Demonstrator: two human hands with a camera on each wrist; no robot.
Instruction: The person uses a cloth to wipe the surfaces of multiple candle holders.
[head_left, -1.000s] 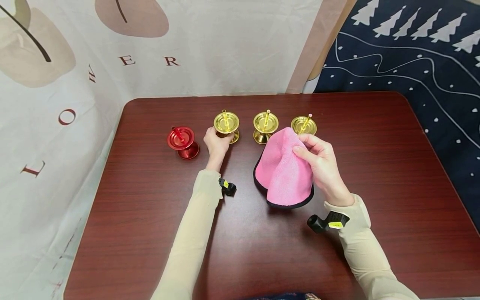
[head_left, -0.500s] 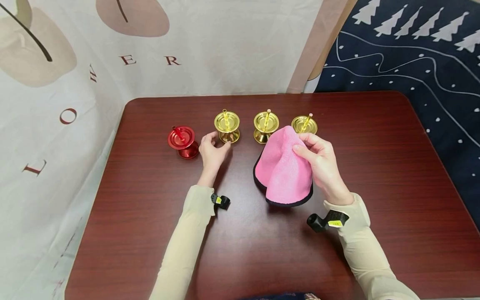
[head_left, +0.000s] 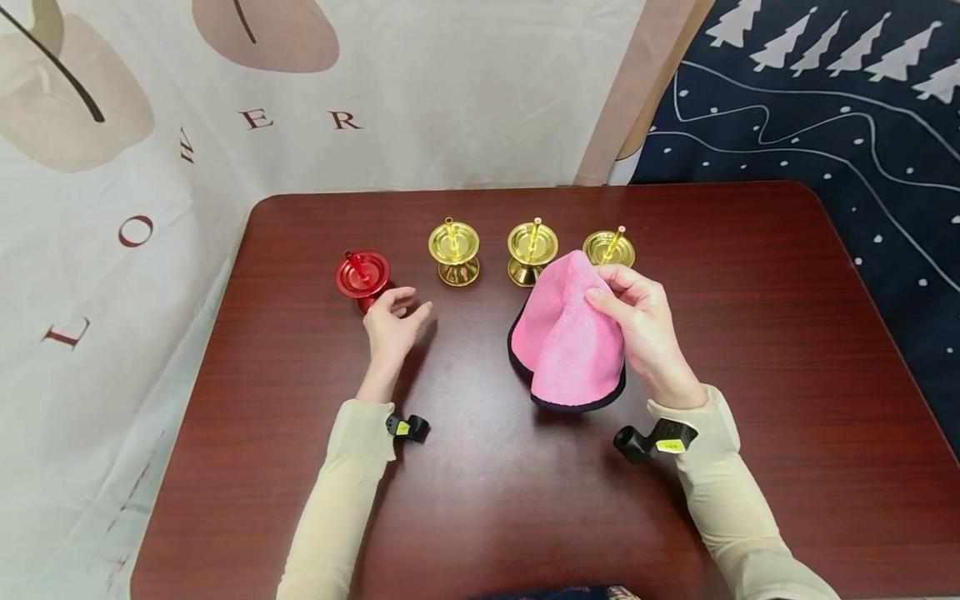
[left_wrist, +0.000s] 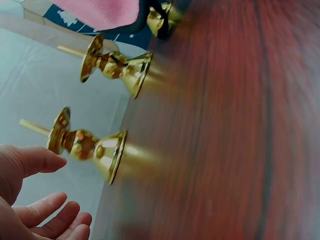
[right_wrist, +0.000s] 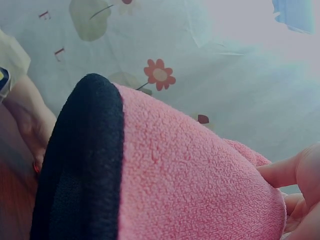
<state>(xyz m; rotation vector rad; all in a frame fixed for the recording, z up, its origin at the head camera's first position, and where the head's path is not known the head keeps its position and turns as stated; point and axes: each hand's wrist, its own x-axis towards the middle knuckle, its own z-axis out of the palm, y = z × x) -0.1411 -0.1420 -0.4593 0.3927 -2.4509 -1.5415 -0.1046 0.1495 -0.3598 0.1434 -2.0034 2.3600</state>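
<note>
My left hand (head_left: 392,329) is just in front of the red candle holder (head_left: 363,273) and partly covers its base; whether they touch I cannot tell. Thumb and fingers stand apart with nothing between them, as the left wrist view confirms. In my right hand (head_left: 651,329), thumb and fingers pinch the top of a pink fleece cloth (head_left: 573,337) with black edging (right_wrist: 90,150), which hangs down like a cone above the table. Three gold candle holders stand upright along the back: one on the left (head_left: 454,246), one in the middle (head_left: 532,246), and one on the right (head_left: 609,247), its base hidden by the cloth.
The dark red-brown table (head_left: 480,500) has a glossy wooden surface. Behind it hang a pale printed curtain (head_left: 450,100) and a navy cloth with white trees (head_left: 825,150). Each sleeve cuff bears a small black camera, such as the right one (head_left: 652,440).
My left hand has let go of the left gold candle holder and moved left and nearer, to the red one. My right hand and the pink cloth have stayed put.
</note>
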